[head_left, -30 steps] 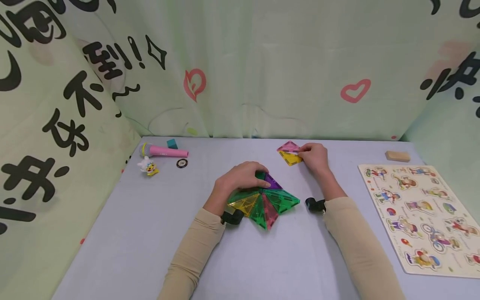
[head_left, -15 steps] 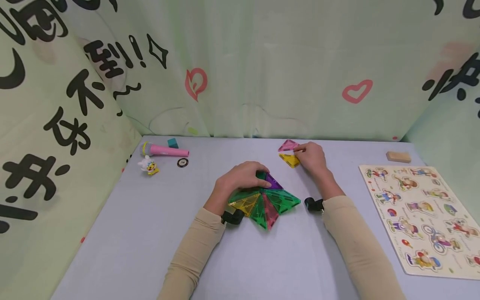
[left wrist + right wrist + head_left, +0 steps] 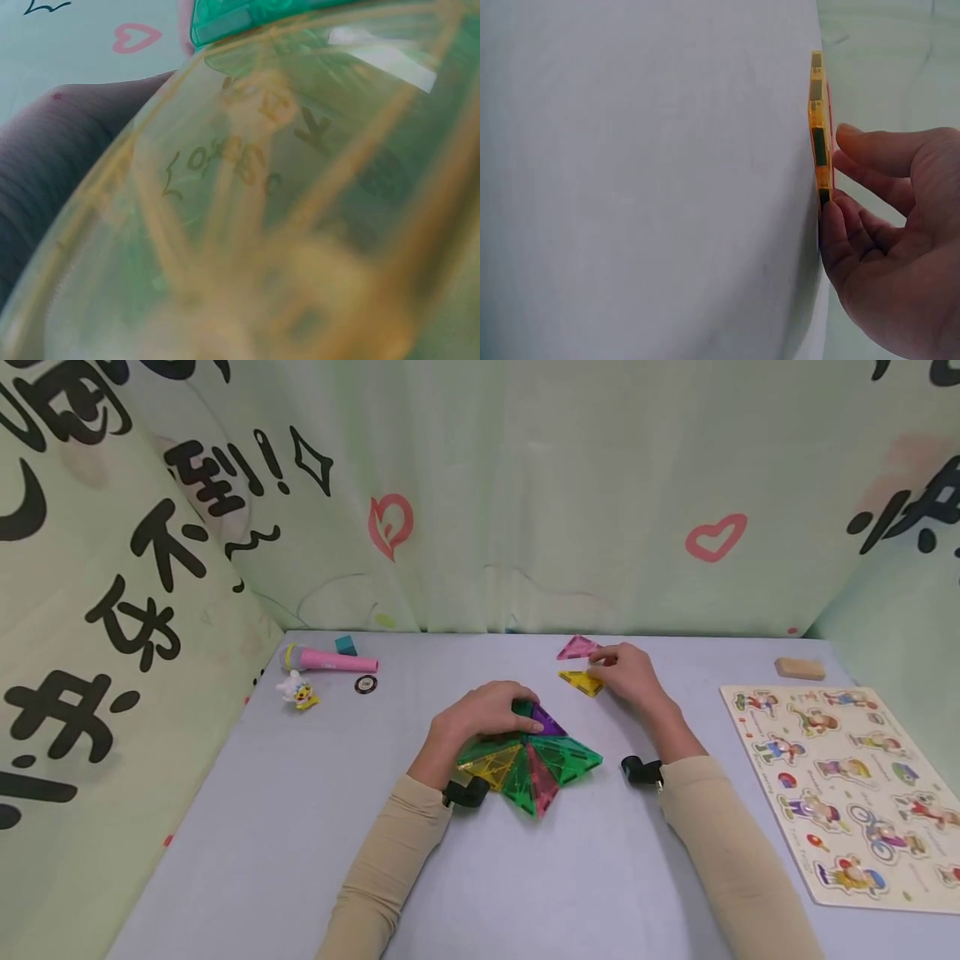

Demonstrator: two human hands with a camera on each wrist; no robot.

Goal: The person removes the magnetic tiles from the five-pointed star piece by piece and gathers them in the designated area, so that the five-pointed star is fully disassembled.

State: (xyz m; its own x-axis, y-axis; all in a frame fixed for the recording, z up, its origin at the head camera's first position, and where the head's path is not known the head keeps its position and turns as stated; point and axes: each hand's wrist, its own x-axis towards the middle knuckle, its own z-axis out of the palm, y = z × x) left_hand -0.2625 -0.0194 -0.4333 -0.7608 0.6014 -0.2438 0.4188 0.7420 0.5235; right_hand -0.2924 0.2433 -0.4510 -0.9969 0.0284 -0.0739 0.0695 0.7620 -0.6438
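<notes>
My left hand [image 3: 491,708] holds the top of a see-through magnetic tile structure [image 3: 551,758], thumb near its purple tile [image 3: 547,721]. Green, yellow and red triangles fan out over the table; the palm covers part of them. In the left wrist view a blurred yellow tile [image 3: 247,172] fills most of the picture, below a green edge [image 3: 247,21]. Farther back, my right hand [image 3: 626,672] has its fingers at the right end of a yellow triangular magnetic tile [image 3: 580,682], seen edge-on in the right wrist view. A pink triangular tile [image 3: 577,647] lies just behind, apart from it.
At the back left lie a pink toy microphone [image 3: 330,660], a teal block [image 3: 346,646], a black round chip [image 3: 365,684] and a small figurine [image 3: 298,692]. To the right are a picture puzzle board [image 3: 847,777] and a wooden block [image 3: 800,669]. Printed curtains surround the table.
The yellow tile has come slightly towards me, widening the gap to the pink tile. My right hand has shifted a little with it. My left hand and the structure stay put.
</notes>
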